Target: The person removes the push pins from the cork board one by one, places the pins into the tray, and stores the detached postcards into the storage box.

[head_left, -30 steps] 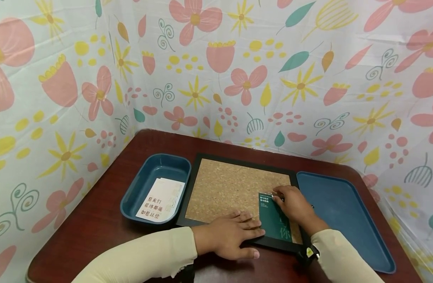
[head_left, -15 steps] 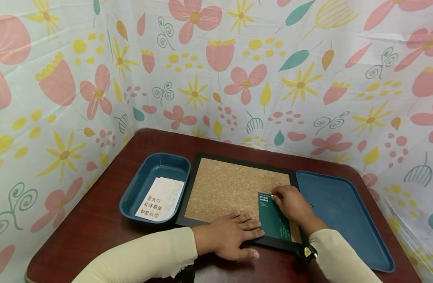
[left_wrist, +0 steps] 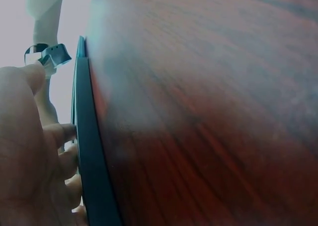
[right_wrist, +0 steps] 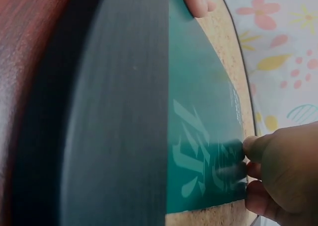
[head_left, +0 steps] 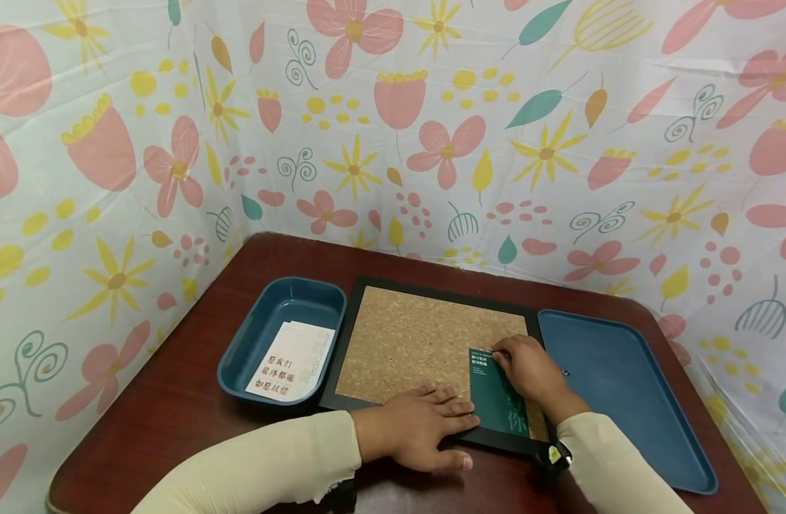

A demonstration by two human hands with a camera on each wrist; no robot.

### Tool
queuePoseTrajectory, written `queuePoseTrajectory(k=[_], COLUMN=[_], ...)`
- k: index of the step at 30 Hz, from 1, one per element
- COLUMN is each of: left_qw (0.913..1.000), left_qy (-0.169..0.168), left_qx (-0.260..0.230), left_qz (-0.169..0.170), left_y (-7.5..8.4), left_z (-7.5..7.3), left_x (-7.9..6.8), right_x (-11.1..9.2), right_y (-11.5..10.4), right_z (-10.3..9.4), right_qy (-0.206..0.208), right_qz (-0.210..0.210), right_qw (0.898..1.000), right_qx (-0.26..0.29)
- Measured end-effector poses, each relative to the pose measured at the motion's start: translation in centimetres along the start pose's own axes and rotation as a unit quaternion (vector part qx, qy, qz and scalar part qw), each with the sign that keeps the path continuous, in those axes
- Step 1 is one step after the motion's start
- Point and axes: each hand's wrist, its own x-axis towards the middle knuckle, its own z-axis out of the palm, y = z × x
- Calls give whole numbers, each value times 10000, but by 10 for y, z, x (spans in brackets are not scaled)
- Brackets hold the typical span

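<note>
A green card (head_left: 495, 400) with white characters lies on a black-framed cork board (head_left: 418, 328), near its right side. My left hand (head_left: 421, 432) rests with straight fingers across the board's front frame, its fingertips beside the card's left edge. At the card's far edge, my right hand (head_left: 530, 368) has its thumb and fingers curled together, pinching there. The right wrist view shows those fingertips (right_wrist: 254, 196) against the green card (right_wrist: 206, 136); whether anything small sits between them is hidden. In the left wrist view my left hand (left_wrist: 30, 156) lies along the black frame (left_wrist: 94, 151).
Left of the board, a deep blue tray (head_left: 286, 303) holds white cards (head_left: 293, 364) with printed characters. A shallow blue tray (head_left: 624, 392) stands at the right, with a tiny shiny piece (head_left: 566, 372) near its left edge. Behind the dark red table (head_left: 193, 321) hangs a flowered curtain (head_left: 393, 171).
My right hand stays at the card's far edge with only a slight shift of its wrist and fingertips. A shiny speck seen earlier by its fingertips is now hidden. My left hand has not moved.
</note>
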Motion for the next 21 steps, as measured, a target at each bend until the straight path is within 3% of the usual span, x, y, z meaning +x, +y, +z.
queuePoseTrajectory(k=[8, 21], left_qw=[9997, 9996], left_qy=[-72, -185], left_qx=[-235, -206], left_qz=[-36, -108], left_y=[0, 2], left_z=[-4, -8], left_x=[1, 0], right_x=[1, 2], right_y=[1, -3], right_z=[2, 0], right_qy=[-32, -168], right_qz=[108, 526], right_qw=[9999, 9984], right_qx=[-73, -83])
